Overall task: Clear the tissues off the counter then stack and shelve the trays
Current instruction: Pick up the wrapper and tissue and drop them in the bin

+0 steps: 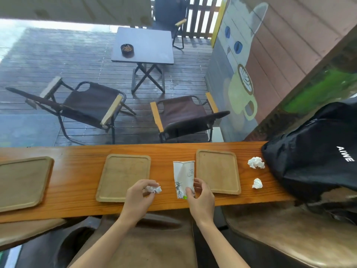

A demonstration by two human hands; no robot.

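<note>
left hand (138, 198): pinches crumpled tissue (154, 189), lower centre
right hand (201, 198): grips near end of flattened paper cup (184, 178); long axis runs front-to-back on counter (77, 167)
trays: left tray (21, 182), middle tray (121, 176), right tray (218, 171), all flat
loose tissues: (256, 162), (257, 183), right of right tray

Three trays (123, 176) along the counter (77, 153), paper sleeve (183, 176) between the right two
</note>
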